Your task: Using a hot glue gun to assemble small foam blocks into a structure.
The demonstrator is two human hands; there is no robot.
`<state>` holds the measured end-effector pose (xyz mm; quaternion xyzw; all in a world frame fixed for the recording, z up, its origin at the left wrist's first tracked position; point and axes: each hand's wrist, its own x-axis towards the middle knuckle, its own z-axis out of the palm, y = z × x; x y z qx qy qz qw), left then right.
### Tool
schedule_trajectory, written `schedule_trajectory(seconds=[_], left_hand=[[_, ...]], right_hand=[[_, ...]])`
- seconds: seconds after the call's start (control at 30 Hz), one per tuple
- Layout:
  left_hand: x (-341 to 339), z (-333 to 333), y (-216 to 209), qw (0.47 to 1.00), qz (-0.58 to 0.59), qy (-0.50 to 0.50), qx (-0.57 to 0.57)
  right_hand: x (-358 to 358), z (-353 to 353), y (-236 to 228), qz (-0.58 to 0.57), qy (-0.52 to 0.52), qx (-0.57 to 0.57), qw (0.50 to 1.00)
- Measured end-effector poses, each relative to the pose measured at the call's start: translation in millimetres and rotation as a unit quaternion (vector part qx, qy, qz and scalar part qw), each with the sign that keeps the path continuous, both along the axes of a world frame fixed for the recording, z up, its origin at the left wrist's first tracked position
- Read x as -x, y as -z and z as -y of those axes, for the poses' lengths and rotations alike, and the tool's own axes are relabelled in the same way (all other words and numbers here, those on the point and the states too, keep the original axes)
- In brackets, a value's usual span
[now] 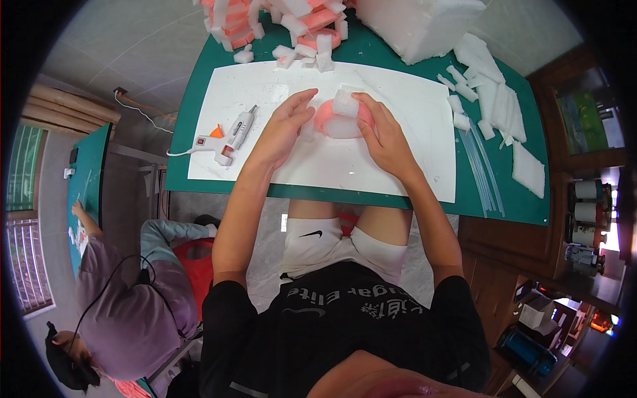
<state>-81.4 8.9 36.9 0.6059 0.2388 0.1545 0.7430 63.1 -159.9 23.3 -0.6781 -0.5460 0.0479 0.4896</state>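
Over the white sheet (318, 174) my right hand (388, 142) grips a pink foam ring (324, 114) from its right side. A small white foam block (346, 104) sits at the ring's top edge by my right fingertips, and white foam shows inside the ring. To the left of the ring, my left hand (286, 126) is held with its fingers stretched out and apart from it. A pale patch beside that palm is too faint to make out. A white and grey glue gun (232, 138) with an orange tip lies further left.
Pink and white foam assemblies (232, 23) stand at the back of the green table (531, 199), near a large white foam block (418, 26). Foam sheets and offcuts (494, 99) and clear glue sticks (481, 169) lie on the right. Another person (133, 292) sits at the left.
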Motion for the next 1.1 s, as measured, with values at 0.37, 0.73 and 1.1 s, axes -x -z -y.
schedule_trajectory(seconds=[0.37, 0.73, 1.1], left_hand=[[-5, 5, 7, 0.994, 0.077, -0.002, 0.077], [-5, 0, 12, 0.986, 0.098, -0.03, 0.132], [-12, 15, 5, 0.988, 0.074, -0.085, 0.104]], right_hand=[[3, 0, -1, 0.01, -0.005, -0.011, 1.0], [2, 3, 1, 0.007, -0.009, -0.012, 1.0], [2, 4, 1, -0.003, -0.005, -0.003, 1.0]])
